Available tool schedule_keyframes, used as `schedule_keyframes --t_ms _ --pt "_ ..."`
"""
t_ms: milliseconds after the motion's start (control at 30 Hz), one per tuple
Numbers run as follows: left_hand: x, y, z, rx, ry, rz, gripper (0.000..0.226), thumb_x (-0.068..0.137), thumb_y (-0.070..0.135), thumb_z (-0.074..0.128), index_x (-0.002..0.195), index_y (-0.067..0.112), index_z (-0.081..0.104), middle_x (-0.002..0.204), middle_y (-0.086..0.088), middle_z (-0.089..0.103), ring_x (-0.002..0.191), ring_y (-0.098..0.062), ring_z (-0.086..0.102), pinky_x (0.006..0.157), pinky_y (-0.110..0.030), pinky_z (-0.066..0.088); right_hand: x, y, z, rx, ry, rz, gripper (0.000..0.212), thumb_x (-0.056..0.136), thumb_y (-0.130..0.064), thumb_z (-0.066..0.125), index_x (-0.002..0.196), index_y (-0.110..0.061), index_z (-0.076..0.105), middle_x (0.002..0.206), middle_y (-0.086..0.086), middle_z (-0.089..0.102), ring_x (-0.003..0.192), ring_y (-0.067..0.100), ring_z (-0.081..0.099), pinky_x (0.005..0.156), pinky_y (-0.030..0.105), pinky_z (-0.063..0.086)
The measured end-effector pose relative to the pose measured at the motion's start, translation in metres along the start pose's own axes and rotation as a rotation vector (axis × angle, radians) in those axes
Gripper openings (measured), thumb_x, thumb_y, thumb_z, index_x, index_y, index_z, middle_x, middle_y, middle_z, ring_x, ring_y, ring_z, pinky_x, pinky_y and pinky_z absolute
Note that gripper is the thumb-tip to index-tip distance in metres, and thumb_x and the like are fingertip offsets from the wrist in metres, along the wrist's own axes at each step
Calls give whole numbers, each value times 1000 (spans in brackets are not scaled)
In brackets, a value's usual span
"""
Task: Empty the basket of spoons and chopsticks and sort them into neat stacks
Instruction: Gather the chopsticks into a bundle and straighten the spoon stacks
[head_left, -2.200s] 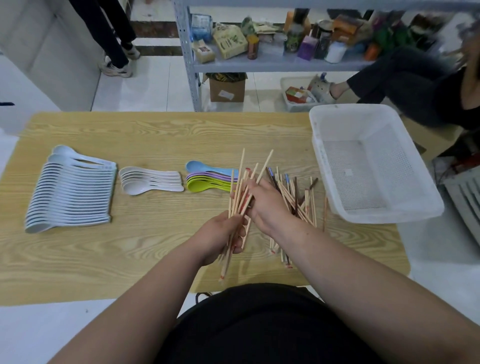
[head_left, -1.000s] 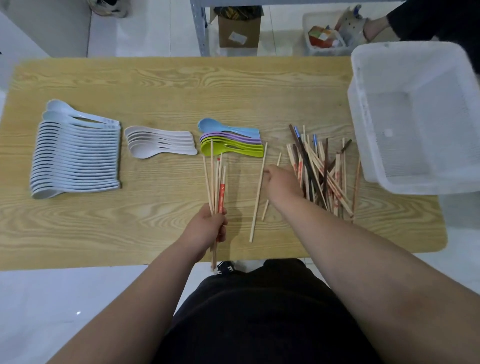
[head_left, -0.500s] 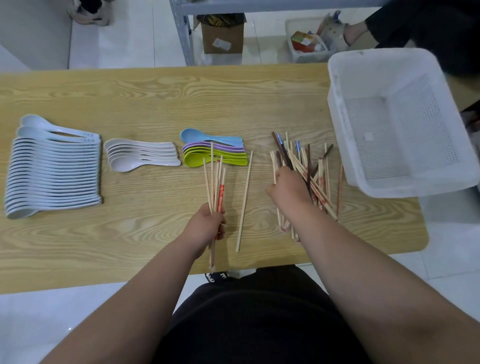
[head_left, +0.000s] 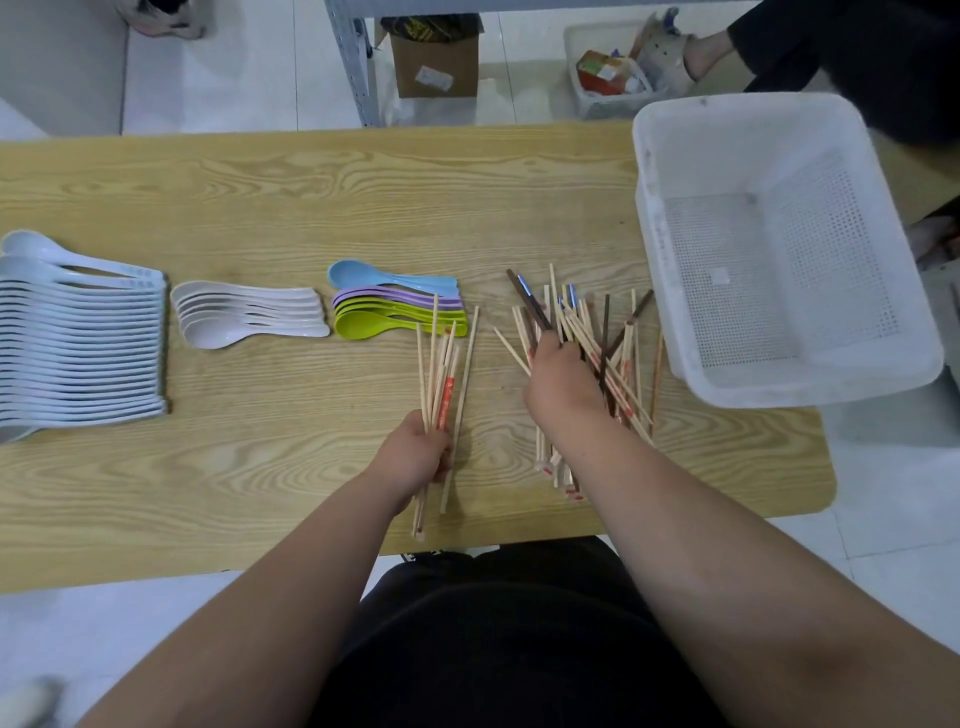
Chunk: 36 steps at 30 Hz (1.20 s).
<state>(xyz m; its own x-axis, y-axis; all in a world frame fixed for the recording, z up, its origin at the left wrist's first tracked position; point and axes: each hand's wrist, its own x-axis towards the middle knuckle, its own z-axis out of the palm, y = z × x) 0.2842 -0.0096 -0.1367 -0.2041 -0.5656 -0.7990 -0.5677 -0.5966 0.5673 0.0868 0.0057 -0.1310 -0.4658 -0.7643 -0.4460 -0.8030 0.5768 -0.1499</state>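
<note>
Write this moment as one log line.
left hand grips chopstick bundle | right hand on loose chopstick pile | basket empty | spoons stacked

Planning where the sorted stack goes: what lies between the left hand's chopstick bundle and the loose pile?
Head view: a lone chopstick lies just right of the left hand and its bundle; otherwise bare table to the loose pile.

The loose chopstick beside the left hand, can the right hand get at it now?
Probably yes. The loose chopstick lies uncovered on the table between the left hand and the right hand, whose fingers curl in the chopstick pile, so it should let go first.
</note>
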Motion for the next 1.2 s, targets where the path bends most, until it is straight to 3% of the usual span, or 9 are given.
schedule_keyframes --t_ms 367,567,700,767,833,900,1000,1133,1200 --pt "-5 2 14 32 40 -18 9 97 9 46 102 9 54 76 -11 61 62 -19 56 55 -28 48 8 -1 -11 16 -84 59 40 95 2 50 135 0 47 124 16 65 115 34 64 89 39 53" --pt "-9 2 13 -37 29 -18 11 96 8 46 104 11 54 84 -9 62 64 -18 57 60 -32 51 2 4 -20 168 -175 111 29 92 -14 60 120 -8 63 117 11 66 111 33 63 82 33 50" --pt "-14 5 12 -130 18 -21 12 96 6 48 102 12 55 84 -9 60 65 -19 56 66 -36 53 -4 8 -28 429 -205 153 12 87 -22 62 90 -10 62 88 10 61 89 32 63 66 28 41" --pt "-18 10 13 -170 12 -13 12 97 7 48 105 11 55 86 -10 59 66 -19 56 64 -33 54 -10 4 -30 745 -278 237 7 86 -15 61 86 -7 59 89 13 60 84 30 62 73 32 54" --pt "-25 20 15 -186 -10 11 13 98 6 48 108 8 56 86 -10 59 65 -19 57 59 -30 55 -22 -5 -35 1079 -414 317 3 91 -3 58 93 -3 59 99 20 61 93 34 66 85 46 60" --pt "-34 31 19 -179 -53 53 17 97 6 47 108 11 60 83 -10 62 65 -19 58 58 -31 56 -34 -16 -38 1245 -500 318 8 94 5 52 90 -2 56 94 23 64 82 34 68 75 45 59" --pt "-44 40 24 -103 -62 137 24 96 9 45 107 17 65 84 -12 64 69 -22 57 53 -31 50 -51 -29 -40 1259 -464 265 20 96 4 46 83 -9 53 71 13 61 55 21 60 54 32 51" --pt "-57 51 25 -49 -84 221 22 98 26 49 112 13 60 90 -15 68 72 -20 63 58 -34 47 -62 -36 -39 1302 -416 226 20 97 1 44 86 -12 54 73 12 56 57 20 51 49 25 39" --pt "-65 56 26 10 -116 291 14 101 22 49 111 17 57 88 -17 68 68 -14 65 56 -32 46 -65 -36 -39 1322 -434 214 18 98 -2 45 88 -13 56 70 9 53 55 18 47 45 21 34"
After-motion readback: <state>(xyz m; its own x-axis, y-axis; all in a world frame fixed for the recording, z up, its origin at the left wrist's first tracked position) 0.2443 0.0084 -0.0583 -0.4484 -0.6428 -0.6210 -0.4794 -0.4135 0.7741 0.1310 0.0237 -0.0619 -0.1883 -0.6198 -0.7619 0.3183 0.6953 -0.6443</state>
